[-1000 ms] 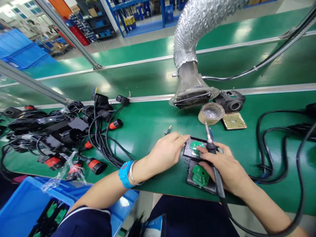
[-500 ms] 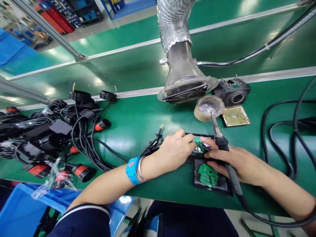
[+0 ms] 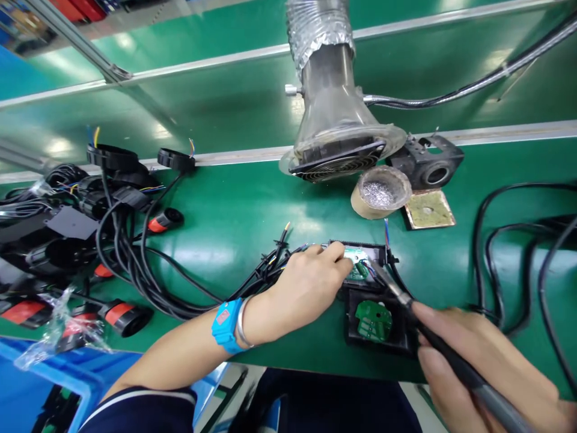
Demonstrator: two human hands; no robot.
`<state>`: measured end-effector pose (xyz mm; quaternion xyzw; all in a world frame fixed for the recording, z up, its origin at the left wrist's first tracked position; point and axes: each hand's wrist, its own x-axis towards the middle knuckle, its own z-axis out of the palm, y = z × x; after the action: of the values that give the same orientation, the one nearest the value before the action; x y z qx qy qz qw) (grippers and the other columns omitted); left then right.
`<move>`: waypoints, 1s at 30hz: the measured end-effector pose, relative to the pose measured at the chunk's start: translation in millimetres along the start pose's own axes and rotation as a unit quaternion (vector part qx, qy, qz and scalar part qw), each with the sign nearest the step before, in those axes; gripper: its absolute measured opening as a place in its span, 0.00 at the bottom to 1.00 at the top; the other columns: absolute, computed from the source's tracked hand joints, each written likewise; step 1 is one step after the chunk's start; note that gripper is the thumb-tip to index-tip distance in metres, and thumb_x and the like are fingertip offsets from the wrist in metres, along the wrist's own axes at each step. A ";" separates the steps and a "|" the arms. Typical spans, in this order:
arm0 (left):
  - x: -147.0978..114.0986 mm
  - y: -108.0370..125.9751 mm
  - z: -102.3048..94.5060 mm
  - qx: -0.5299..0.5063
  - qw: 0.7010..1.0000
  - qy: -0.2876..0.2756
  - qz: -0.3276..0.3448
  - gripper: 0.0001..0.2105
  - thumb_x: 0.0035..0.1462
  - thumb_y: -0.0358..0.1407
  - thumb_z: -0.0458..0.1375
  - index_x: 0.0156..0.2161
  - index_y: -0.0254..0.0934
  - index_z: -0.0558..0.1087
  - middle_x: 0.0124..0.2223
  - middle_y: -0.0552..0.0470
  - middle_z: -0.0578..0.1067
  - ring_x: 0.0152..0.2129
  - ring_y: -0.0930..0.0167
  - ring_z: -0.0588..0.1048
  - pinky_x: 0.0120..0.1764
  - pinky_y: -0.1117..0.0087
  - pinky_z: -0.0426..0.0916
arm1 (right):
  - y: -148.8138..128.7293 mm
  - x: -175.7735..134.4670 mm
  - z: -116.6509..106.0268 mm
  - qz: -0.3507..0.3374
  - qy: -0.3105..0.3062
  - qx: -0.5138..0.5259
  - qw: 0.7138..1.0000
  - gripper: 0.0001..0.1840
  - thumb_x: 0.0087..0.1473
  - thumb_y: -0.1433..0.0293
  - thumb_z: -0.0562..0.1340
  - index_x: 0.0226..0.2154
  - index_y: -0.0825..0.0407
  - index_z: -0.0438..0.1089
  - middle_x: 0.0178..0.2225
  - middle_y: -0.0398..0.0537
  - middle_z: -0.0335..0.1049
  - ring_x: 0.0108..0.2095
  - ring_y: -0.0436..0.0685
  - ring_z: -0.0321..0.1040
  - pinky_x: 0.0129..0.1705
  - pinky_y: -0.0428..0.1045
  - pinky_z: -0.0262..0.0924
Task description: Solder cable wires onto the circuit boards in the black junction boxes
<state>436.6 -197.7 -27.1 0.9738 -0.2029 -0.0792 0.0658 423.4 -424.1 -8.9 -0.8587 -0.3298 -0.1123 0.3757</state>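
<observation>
A green circuit board [image 3: 358, 272], wired and partly covered by fingers, sits in a black housing [image 3: 377, 254] on the worktop [image 3: 234, 204], 6 o'clock from the extractor hood [image 3: 336, 114]; a 2nd board [image 3: 374, 322] lies at 5 o'clock. The left hand [image 3: 311, 282] curls over the housing's 9 o'clock side, its pinch impossible to tell. The right hand [image 3: 482, 361] grips a soldering iron [image 3: 455, 361], thumb against fingers, tip at the 1st board's 3 o'clock edge.
</observation>
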 end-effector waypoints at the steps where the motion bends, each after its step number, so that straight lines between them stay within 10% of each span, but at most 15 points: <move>1: -0.2 0.5 -0.3 -0.002 1.000 0.000 0.000 0.11 0.60 0.27 0.51 0.45 0.39 0.71 0.42 0.51 0.70 0.32 0.68 0.71 0.34 0.65 0.72 | 0.5 -1.3 3.1 -0.010 -0.004 -0.004 1.000 0.18 0.54 0.76 0.60 0.49 0.55 0.69 0.36 0.49 0.71 0.33 0.51 0.70 0.33 0.46 0.66; 10: -0.3 3.7 -1.1 -0.016 1.000 0.007 -0.010 0.09 0.60 0.26 0.49 0.39 0.36 0.72 0.41 0.50 0.70 0.30 0.66 0.71 0.33 0.62 0.73 | -1.5 3.2 39.1 -0.040 0.068 -0.012 0.997 0.12 0.47 0.80 0.63 0.37 0.59 0.73 0.28 0.47 0.70 0.28 0.49 0.67 0.31 0.46 0.64; 30: 0.1 4.6 -1.4 -0.010 1.000 0.019 0.017 0.09 0.58 0.25 0.49 0.40 0.35 0.70 0.39 0.48 0.68 0.28 0.68 0.71 0.29 0.66 0.72 | 7.6 9.4 35.2 -0.028 0.032 0.053 0.998 0.14 0.47 0.80 0.60 0.38 0.57 0.73 0.30 0.49 0.70 0.27 0.51 0.66 0.28 0.48 0.65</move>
<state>435.2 -201.8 -25.1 0.9707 -0.2176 -0.0619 0.0806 433.5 -398.0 -33.5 -0.8239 -0.3469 -0.1324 0.4282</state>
